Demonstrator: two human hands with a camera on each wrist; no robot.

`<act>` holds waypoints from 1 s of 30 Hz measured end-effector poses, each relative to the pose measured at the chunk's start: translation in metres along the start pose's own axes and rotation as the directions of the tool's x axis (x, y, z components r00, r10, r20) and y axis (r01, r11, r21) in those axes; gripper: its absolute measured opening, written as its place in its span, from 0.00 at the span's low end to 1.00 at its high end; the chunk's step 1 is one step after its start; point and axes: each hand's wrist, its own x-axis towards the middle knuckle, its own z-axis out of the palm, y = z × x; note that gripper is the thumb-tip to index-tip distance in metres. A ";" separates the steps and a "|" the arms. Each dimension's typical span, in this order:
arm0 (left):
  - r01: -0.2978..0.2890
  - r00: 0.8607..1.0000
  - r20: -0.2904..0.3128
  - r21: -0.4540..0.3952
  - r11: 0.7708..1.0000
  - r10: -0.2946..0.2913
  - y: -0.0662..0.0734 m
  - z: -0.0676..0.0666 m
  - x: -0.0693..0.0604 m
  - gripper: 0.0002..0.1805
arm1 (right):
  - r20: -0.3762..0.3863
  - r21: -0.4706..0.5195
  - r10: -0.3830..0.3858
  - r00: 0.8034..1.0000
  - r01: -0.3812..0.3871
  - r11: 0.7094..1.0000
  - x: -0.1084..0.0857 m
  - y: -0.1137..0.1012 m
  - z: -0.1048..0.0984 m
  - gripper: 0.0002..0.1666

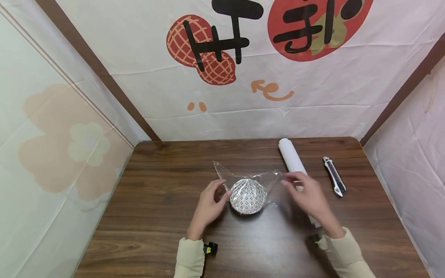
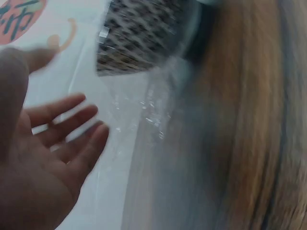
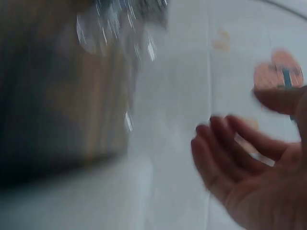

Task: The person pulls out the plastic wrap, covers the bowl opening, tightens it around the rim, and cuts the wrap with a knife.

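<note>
A round patterned bowl (image 1: 248,196) stands on the table with clear film (image 1: 272,179) over it, spreading past its rim. Left of the bowl is my left hand (image 1: 209,204), fingers relaxed, close to the film's edge; in the left wrist view that hand (image 2: 62,148) has its fingers apart and grips nothing, below the bowl (image 2: 139,36). To the right, my right hand (image 1: 309,197) is blurred beside the film's right side. The right wrist view has this hand (image 3: 244,158) with bent, loose fingers holding nothing, apart from the film (image 3: 115,28).
A white roll (image 1: 291,155) lies behind and partly under the view of my right hand. Farther right, a utility knife (image 1: 334,177) rests on the wooden table (image 1: 156,200). Printed cloth walls (image 1: 243,123) stand at the back and both sides.
</note>
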 end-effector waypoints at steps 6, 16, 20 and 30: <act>-0.151 0.974 0.194 0.175 0.973 0.116 -0.004 -0.002 0.016 0.52 | 0.258 -0.005 -0.147 0.955 0.154 0.988 0.002 -0.013 0.045 0.52; -0.303 0.904 0.395 0.316 0.899 0.165 -0.014 -0.004 0.045 0.72 | 0.376 -0.106 -0.165 0.912 0.219 0.970 0.010 -0.006 0.077 0.79; -0.273 0.901 0.410 0.286 0.918 0.140 -0.017 -0.004 0.046 0.68 | 0.357 -0.113 -0.175 0.918 0.228 0.967 0.012 -0.002 0.079 0.72; -0.238 0.914 0.386 0.270 0.933 0.122 -0.019 -0.002 0.047 0.64 | 0.360 -0.061 -0.170 0.917 0.205 0.977 0.014 0.004 0.080 0.63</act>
